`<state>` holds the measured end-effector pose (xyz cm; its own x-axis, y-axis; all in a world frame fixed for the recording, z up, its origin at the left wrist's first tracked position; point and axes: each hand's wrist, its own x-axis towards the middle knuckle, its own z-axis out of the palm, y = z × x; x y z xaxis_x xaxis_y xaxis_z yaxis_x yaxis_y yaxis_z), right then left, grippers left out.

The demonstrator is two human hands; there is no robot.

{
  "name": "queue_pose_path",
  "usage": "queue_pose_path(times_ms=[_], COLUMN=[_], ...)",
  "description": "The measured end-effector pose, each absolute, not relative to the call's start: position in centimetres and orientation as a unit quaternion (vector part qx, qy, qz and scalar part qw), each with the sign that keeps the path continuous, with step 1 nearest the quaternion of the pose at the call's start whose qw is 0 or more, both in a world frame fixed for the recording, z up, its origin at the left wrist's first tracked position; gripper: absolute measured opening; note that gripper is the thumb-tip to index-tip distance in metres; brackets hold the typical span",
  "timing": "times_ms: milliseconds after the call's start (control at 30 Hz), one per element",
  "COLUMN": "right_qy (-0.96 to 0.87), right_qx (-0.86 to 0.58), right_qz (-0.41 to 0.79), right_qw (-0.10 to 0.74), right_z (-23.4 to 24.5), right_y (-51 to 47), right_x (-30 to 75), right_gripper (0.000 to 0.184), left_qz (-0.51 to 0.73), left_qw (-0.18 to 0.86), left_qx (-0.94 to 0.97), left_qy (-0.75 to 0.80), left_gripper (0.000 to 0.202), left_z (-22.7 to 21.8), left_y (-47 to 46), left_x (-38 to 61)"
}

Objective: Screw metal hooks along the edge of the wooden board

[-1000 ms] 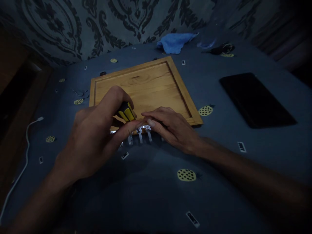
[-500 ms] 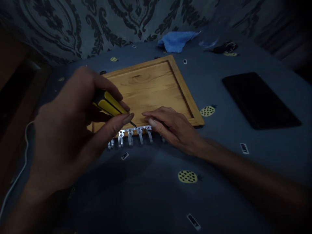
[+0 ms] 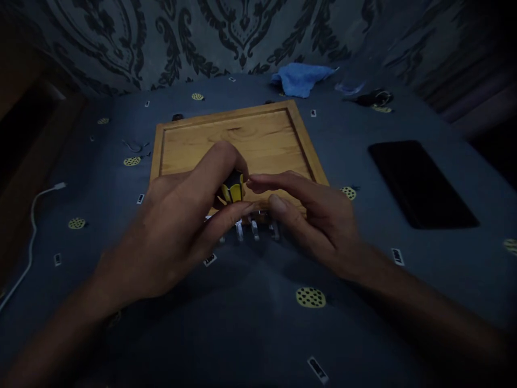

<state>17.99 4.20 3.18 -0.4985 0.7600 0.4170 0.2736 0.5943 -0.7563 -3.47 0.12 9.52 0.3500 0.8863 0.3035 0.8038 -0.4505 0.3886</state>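
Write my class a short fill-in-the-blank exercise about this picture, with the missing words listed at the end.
1. The left hand grips a tool handle coloured black and ____.
2. The framed board appears to be made of ____.
3. The crumpled cloth beyond it is ____.
4. The flat black slab lies on the board's ____ side in this view.

Missing words: yellow; wood; blue; right

Yellow and black mark a ribbed tool handle (image 3: 233, 193), silver the slim metal hooks (image 3: 254, 231), dark-streaked honey-brown the framed wooden panel (image 3: 194, 145); black-spotted yellow pineapples (image 3: 311, 297) pattern slate-blue fabric (image 3: 258, 328), black scrollwork (image 3: 173, 67) the grey backdrop (image 3: 278, 16).
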Motion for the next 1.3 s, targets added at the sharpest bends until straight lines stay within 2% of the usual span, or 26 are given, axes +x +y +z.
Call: queue_pose_path(times_ms=[200,500,1067,1300], right_qy=[-0.798,-0.799,-0.784,-0.781], right_qx=[-0.350,-0.337,-0.357,-0.365], right_qz=[0.296,0.296,0.310,0.316], right_qw=[0.391,0.402,0.403,0.397], right_z=[4.9,5.1,2.7,2.6], right_y=[3.3,3.2,4.2,4.3], right_x=[17.4,16.9,17.8,18.0], right_gripper=[0.029,0.028,0.031,0.032], left_qz=[0.252,0.279,0.270,0.264], left_qw=[0.106,0.166,0.160,0.153], left_qx=[0.810,0.796,0.802,0.815], left_qy=[0.518,0.510,0.508,0.493], left_gripper=[0.016,0.010,0.013,0.008], left_z=[9.8,9.5,9.7,9.6], left_y=[0.1,0.6,0.3,0.4], left_x=[-3.8,-3.7,-3.8,-3.5])
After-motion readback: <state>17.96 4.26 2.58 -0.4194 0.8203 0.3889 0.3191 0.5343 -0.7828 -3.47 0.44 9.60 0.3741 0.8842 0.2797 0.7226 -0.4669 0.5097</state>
